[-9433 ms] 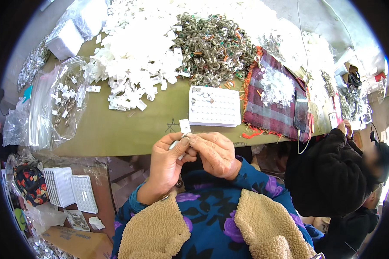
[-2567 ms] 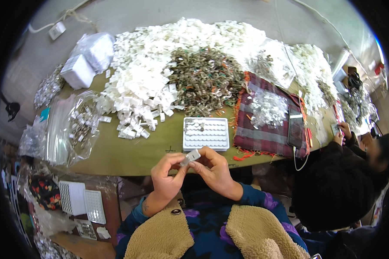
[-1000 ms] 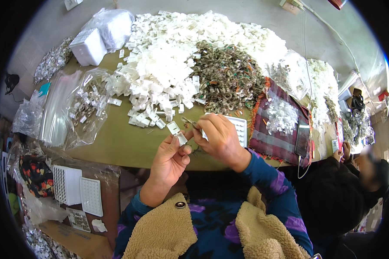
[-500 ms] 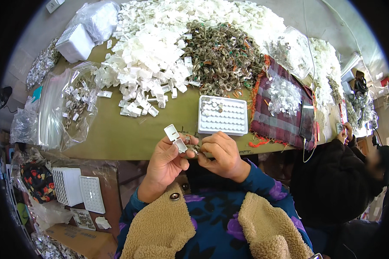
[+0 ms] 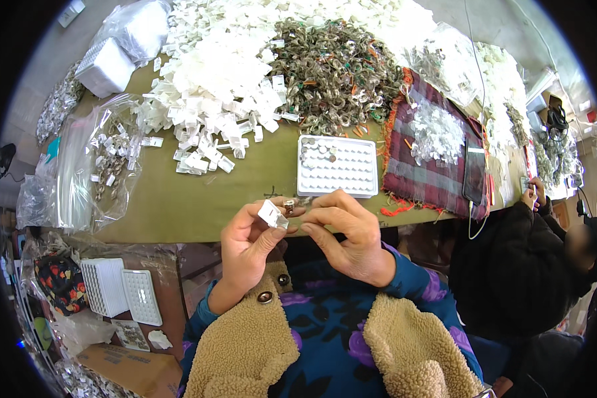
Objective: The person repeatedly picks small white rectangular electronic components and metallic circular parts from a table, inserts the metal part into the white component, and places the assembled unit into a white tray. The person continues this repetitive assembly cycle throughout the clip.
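Observation:
My left hand (image 5: 249, 242) grips a small white plastic case (image 5: 272, 215) between thumb and fingers. Beside the case, a small brownish metallic piece (image 5: 288, 206) shows at my left fingers; whether it is held or worn I cannot tell. My right hand (image 5: 348, 235) is close by, its fingers bent and pinched together. A tiny dark, shiny bit (image 5: 304, 201) shows between the two hands, partly hidden by the right fingertips. Just beyond my hands lies a white pitted tray (image 5: 338, 187), with several small round silvery discs (image 5: 318, 151) in its left part.
White plastic cases (image 5: 212, 86) are heaped at the back left, next to a pile of tangled clear-and-brown pieces (image 5: 335, 73). A plaid cloth (image 5: 395, 176) bears clear bits and a phone (image 5: 473, 174). Plastic bags (image 5: 76, 179) lie left. A person in dark clothes (image 5: 504, 265) sits at right.
The white case has tilted, and its raised lid no longer stands up as before. My right hand has shifted slightly, with its fingers more extended. The view has moved a little.

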`<act>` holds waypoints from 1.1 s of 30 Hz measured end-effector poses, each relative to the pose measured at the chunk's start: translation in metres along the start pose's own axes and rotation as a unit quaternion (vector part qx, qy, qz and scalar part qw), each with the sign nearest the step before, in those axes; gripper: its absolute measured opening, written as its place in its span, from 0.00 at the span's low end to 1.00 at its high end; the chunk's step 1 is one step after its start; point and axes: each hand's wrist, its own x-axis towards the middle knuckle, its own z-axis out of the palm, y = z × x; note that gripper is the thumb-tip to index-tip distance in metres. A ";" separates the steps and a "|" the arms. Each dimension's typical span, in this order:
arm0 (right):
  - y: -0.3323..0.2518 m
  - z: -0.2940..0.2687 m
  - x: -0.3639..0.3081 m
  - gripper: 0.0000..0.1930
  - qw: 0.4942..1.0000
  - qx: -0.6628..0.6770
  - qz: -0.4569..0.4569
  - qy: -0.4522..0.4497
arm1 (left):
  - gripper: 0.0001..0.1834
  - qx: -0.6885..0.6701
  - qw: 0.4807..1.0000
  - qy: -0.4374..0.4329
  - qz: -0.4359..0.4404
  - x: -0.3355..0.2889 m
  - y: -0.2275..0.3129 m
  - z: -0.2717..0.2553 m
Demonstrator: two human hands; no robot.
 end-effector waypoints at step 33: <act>0.010 -0.017 -0.017 0.08 0.981 0.085 0.155 -0.077 | 0.13 -0.013 0.996 -0.052 -0.070 0.000 -0.004 0.012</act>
